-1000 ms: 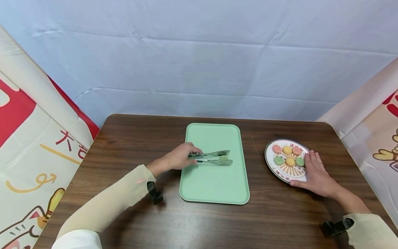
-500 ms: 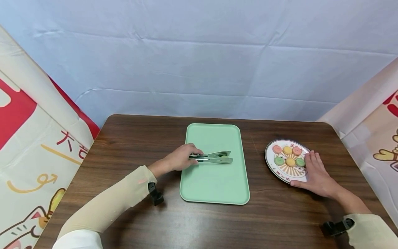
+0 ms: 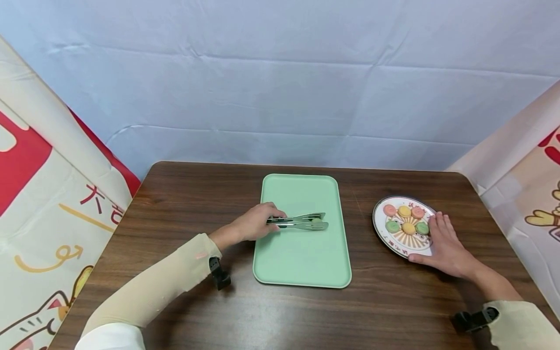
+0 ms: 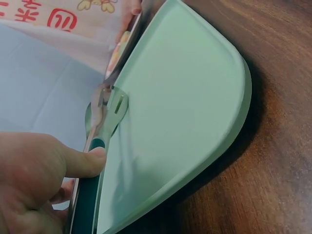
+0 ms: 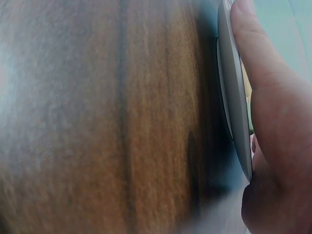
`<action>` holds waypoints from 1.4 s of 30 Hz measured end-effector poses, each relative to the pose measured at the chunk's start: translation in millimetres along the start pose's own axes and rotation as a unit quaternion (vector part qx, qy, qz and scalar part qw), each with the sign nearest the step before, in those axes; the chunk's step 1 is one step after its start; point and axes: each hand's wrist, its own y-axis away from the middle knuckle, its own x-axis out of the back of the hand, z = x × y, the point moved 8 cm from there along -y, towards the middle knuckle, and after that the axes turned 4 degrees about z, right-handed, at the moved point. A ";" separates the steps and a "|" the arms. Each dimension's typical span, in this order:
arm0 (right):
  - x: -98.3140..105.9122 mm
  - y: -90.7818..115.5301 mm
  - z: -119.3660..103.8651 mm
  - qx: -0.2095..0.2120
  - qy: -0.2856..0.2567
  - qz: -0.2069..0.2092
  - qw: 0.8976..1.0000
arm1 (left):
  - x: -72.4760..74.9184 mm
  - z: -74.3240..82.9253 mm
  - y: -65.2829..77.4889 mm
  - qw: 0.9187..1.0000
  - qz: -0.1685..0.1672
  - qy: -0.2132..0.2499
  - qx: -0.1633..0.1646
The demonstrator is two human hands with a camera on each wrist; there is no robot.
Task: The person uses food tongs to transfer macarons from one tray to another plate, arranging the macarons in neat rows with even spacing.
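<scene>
My left hand [image 3: 258,221] grips a pair of metal tongs [image 3: 311,226] by their dark green handles [image 4: 87,204], thumb on one side. The tong tips lie over the light green tray [image 3: 302,265], one on each side of a small green macaron [image 3: 316,220]. Over to the right, my right hand [image 3: 448,248] rests at the edge of a round printed plate [image 3: 383,237], fingers extended along its right side and thumb on the near rim. On that plate sit several macarons in pink [image 3: 389,210], yellow [image 3: 409,228] and green [image 3: 392,226]. The right wrist view shows the plate rim side-on under the thumb.
Tray and plate stand apart on a dark wooden table [image 3: 210,194]. Behind the table hangs a pale blue cloth [image 3: 280,87]. Printed cartoon cloths hang at the left [image 3: 39,233] and right sides. Each wrist wears a black strap.
The tong tips have drawn closer together around the green macaron, mostly in the first half second. The right hand and the plate have stayed put.
</scene>
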 end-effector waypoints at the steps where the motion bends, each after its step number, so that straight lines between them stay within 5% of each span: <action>1: 0.0 0.1 0.0 0.001 0.000 0.000 1.000 | 0.3 0.4 0.0 1.000 0.001 -0.001 -0.002; 42: 0.0 -1.3 0.8 -0.006 0.002 -0.006 1.000 | 5.6 12.4 -4.8 1.000 -0.013 0.005 0.004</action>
